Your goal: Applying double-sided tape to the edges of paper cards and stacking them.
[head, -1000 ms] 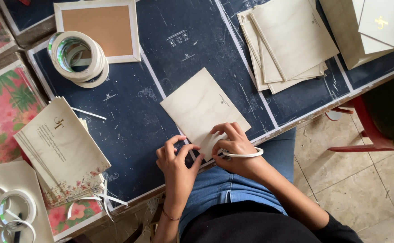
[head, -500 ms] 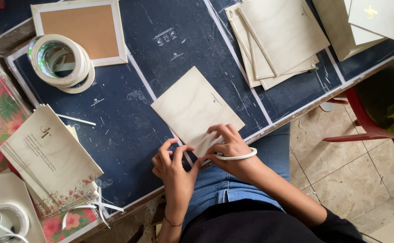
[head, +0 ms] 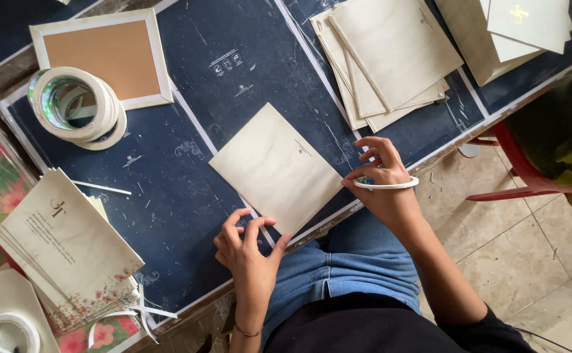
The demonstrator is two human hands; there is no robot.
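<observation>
A blank cream card (head: pixel 276 167) lies tilted on the dark blue mat (head: pixel 233 85) near the table's front edge. My left hand (head: pixel 246 252) sits at the card's near corner, thumb on the corner and fingers curled against the mat. My right hand (head: pixel 380 176) pinches the card's right corner between thumb and forefinger. A thin white tape roll (head: pixel 387 185) hangs around that hand like a bangle.
A stack of cream cards (head: pixel 390 59) lies at the back right, with more cards (head: pixel 514 29) beyond. Thick tape rolls (head: pixel 77 104) and a brown framed board (head: pixel 103 55) sit at the back left. Printed floral cards (head: pixel 64 248) lie front left. A red chair (head: pixel 527 176) stands on the right.
My hands were close together at the card's near edge. They have now spread apart, the right hand to the card's right corner and the left to its near corner.
</observation>
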